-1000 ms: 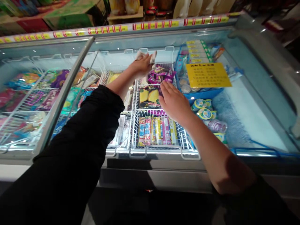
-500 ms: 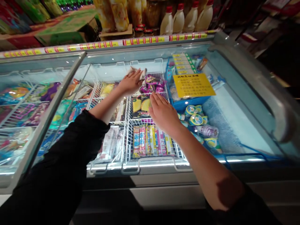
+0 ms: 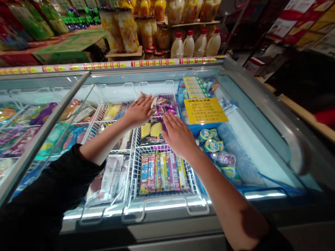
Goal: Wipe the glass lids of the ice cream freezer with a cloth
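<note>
My left hand [image 3: 140,111] is stretched flat over the back of a wire basket [image 3: 134,153], its fingers on or just above a pale packet [image 3: 154,101]; contact is hard to tell. Purple-wrapped packets [image 3: 166,104] lie just right of its fingertips. Lower and to the right, my right hand [image 3: 179,136] has its fingers straight and close together, palm down. It hovers over or rests at the right edge of black packets with a yellow fruit picture [image 3: 156,129]. Towards me, a row of slim ice-pop packets [image 3: 163,170] stands in the front compartment.
A chest freezer's metal rim [image 3: 277,115] runs along the right. A yellow sign [image 3: 206,111] lies over a blue basket beside several small tubs [image 3: 211,145]. A sliding-lid frame [image 3: 49,129] crosses the left. Behind stand jars [image 3: 127,33] and red-capped bottles [image 3: 188,45].
The view has tilted up, so the freezer sits lower in the picture. My left hand has drawn slightly back towards me from the pale packet; my right hand has barely moved.
</note>
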Available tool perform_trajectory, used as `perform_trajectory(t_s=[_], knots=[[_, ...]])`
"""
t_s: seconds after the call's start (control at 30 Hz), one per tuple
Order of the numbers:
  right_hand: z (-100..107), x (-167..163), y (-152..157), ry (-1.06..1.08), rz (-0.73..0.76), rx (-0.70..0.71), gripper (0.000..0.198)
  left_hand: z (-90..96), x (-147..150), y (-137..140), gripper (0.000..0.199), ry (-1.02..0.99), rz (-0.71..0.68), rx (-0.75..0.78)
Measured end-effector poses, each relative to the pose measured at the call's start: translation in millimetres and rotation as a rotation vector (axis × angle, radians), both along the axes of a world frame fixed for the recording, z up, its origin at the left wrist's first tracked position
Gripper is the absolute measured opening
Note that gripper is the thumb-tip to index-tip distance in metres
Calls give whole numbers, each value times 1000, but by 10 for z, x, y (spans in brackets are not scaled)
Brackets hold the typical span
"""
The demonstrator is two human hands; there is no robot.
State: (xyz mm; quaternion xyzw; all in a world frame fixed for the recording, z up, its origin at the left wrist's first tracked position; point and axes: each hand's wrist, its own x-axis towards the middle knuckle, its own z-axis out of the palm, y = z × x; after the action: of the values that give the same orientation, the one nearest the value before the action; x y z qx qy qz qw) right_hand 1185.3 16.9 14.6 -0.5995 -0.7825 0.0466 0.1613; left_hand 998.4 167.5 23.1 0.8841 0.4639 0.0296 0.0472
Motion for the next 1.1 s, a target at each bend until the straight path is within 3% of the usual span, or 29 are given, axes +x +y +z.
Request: perform_trajectory(t_s=[0.13, 0.23, 0.33, 0.47, 0.6, 0.7, 0.93, 1.1], knots=[[-25, 69, 26, -11, -30, -6, 67, 33, 267, 372, 67, -28, 8, -23], [11, 93, 43, -21, -51, -12, 62, 86, 267, 744, 67, -57, 122, -35], [88, 120, 135, -7, -84, 9, 60, 133, 198, 900, 68, -81, 226, -32], [200, 83, 427, -7, -30, 11, 60, 141, 154, 614, 69, -48, 291, -10], [249, -39, 872, -1, -1, 33, 59, 39, 151, 166, 68, -20, 181, 31], [198, -86, 1167, 30, -82, 61, 58, 4, 183, 119, 66, -16, 144, 13], [17, -46, 1330, 67, -143, 1, 58, 100, 239, 735, 67, 14, 215, -23], [-2, -55, 1328, 76, -147, 2, 59, 81, 96, 1192, 67, 10, 363, 19]])
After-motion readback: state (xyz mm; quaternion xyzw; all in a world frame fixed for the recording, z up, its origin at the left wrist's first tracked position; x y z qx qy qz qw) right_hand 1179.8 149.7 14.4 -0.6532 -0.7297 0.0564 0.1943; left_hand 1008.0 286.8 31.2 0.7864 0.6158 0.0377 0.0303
